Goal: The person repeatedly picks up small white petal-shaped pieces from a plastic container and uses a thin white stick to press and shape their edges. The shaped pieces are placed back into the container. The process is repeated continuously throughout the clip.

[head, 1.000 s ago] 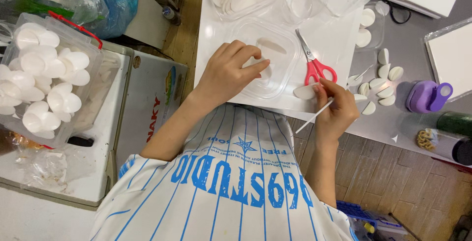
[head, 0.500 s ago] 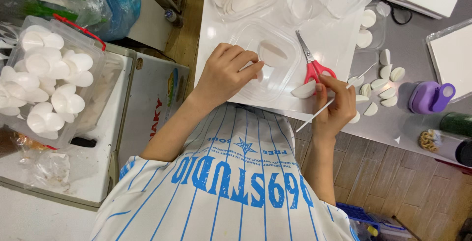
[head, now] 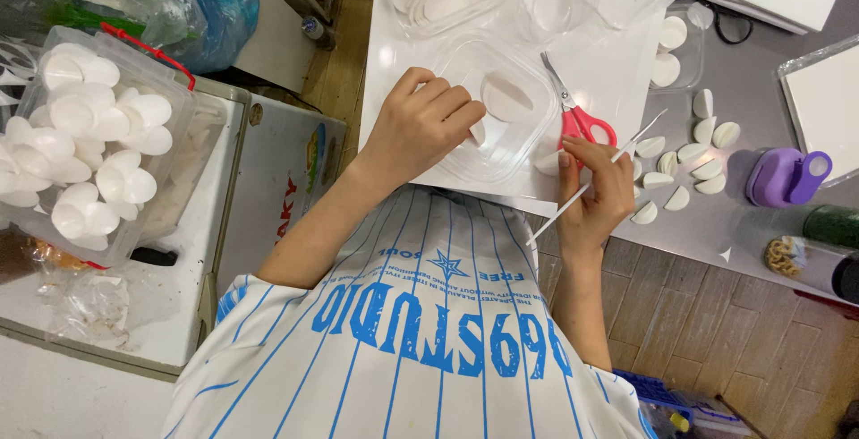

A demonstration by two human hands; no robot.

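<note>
**Thin stick and loose petals near the counter edge**

The clear plastic tray (head: 501,112) sits on the white counter (head: 394,72), its near corner pinned under the curled left hand (head: 420,126). Right of the tray, the right hand (head: 595,193) pinches a thin white stick (head: 591,184) beside the red scissors (head: 577,117). A careless sweep could, I judge, knock the cut white petals (head: 689,166), further right, off the edge.

Garment: white short-sleeved jersey-style shirt (head: 429,340) with thin vertical blue pinstripes. Chest carries large blue block lettering and a small blue star emblem. Both forearms are bare; no gloves, rings or watch visible.
</note>
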